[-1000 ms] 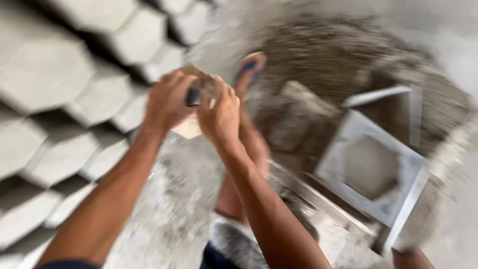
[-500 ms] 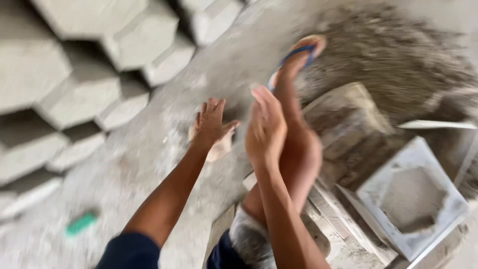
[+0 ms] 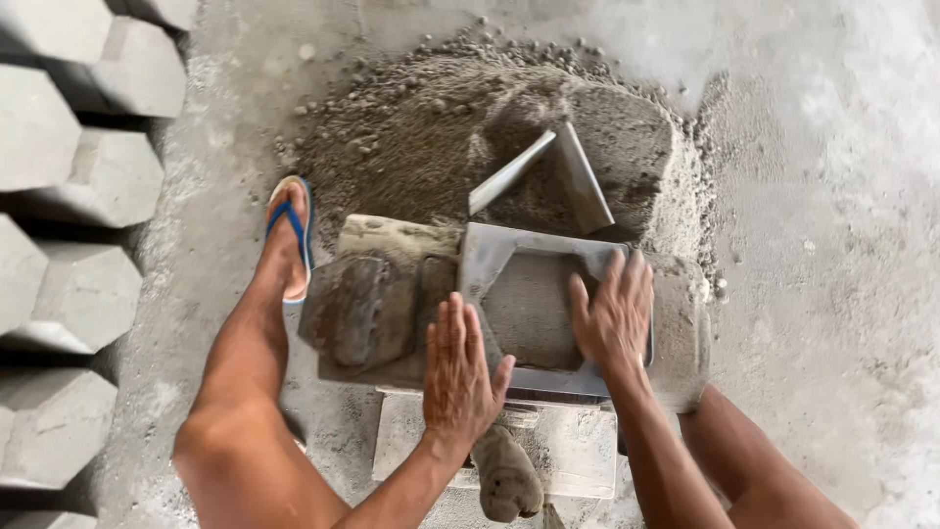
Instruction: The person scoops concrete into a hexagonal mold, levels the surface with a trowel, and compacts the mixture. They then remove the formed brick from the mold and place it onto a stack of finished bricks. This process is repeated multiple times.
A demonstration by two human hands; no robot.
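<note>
My left hand (image 3: 458, 370) lies flat, fingers together, on the left edge of a grey metal mould frame (image 3: 490, 253) with a hexagonal opening. My right hand (image 3: 614, 315) presses on the frame's right side, fingers spread over the rim. The frame sits on a low cement-caked work block (image 3: 392, 240). A dark lump-like tool (image 3: 360, 309) rests on the block left of the frame. Beyond the frame lies a heap of damp cement mix (image 3: 431, 127) with a metal scoop (image 3: 548, 171) stuck in it.
Rows of cast hexagonal concrete blocks (image 3: 93, 176) line the left edge. My left foot in a blue sandal (image 3: 291, 235) rests beside the heap, and my knees flank the block. A cloth-wrapped object (image 3: 504, 475) lies below the block. Bare concrete floor (image 3: 832, 196) stretches right.
The view has swung from the stacked blocks to the mould. Both hands, raised in the air before, now rest on the mould frame.
</note>
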